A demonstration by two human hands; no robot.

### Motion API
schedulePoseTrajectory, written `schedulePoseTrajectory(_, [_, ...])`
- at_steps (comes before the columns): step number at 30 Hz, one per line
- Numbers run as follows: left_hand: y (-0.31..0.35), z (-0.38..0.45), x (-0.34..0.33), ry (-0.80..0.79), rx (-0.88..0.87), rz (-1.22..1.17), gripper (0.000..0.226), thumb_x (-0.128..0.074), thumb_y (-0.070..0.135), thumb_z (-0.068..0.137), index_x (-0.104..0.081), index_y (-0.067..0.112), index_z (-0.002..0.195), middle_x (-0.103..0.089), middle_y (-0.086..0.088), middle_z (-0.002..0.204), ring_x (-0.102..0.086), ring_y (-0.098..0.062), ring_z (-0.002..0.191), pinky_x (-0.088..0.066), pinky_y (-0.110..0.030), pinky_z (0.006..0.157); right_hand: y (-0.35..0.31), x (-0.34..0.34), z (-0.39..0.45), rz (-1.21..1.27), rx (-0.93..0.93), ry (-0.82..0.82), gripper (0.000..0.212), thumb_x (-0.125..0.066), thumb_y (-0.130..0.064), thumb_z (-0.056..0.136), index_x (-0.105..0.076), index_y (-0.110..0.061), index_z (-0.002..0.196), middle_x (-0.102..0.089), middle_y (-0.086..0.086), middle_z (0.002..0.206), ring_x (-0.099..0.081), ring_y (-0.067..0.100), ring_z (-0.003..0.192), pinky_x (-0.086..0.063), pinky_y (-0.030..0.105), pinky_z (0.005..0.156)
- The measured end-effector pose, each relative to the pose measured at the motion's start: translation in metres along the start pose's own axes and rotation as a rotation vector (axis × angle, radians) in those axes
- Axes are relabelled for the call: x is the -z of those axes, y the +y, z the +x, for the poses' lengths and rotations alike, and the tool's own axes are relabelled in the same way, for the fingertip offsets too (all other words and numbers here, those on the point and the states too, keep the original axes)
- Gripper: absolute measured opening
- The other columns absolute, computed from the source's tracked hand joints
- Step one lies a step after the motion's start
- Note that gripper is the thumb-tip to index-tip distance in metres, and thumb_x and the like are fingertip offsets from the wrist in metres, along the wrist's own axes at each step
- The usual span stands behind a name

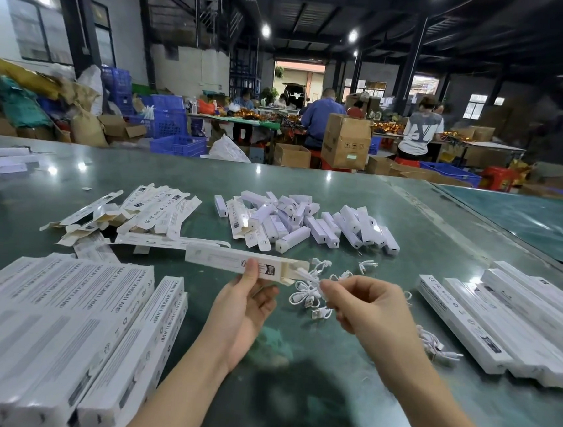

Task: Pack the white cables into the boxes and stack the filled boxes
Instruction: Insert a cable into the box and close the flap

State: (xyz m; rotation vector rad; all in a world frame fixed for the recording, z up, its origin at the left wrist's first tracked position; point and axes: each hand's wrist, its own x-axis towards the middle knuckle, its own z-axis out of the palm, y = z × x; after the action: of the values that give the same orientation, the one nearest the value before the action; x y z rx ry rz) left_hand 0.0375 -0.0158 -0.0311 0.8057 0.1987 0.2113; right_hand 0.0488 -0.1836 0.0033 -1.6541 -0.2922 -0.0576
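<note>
Head view, left grip (248, 298) clasping open-ended box (238, 262), right grip (363, 307) pinching white cable (306, 275) at its mouth

Green worktable (355, 217), blue plastic crates (178, 145) behind it, brown cardboard cartons (346, 140) (one tilted), red stools (499, 178), seated workers (322, 116) at far tables, ceiling lamps (266, 30)
</note>
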Motion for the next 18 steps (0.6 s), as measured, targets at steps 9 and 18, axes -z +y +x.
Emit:
schedulePoseTrajectory(9, [-0.015,-0.004,-0.008,-0.115,-0.015,0.145,0.04,-0.058,0.033,0.082,-0.06,0.002,0.107,-0.071,-0.005,0.077,-0.06,-0.01,0.058,-0.044,-0.018,0.05,0.009,-0.012,-0.004,0.131,-0.036,0.018,0.015,-0.072,-0.012,0.083,-0.074,-0.004,0.07,-0.057,0.004,0.053,-0.044,0.011,0.046,-0.037,0.019,0.046])
schedulePoseTrajectory(18, [-0.016,-0.008,-0.007,-0.152,-0.001,0.183,0.044,-0.06,0.032,0.082,-0.061,0.0,0.112,-0.072,-0.011,0.088,-0.062,-0.012,0.064,-0.046,-0.019,0.054,0.008,-0.016,-0.006,0.338,-0.222,-0.036,0.022,-0.065,-0.005,0.087,-0.078,-0.011,0.071,-0.066,0.005,0.067,-0.051,0.006,0.052,-0.038,0.017,0.049])
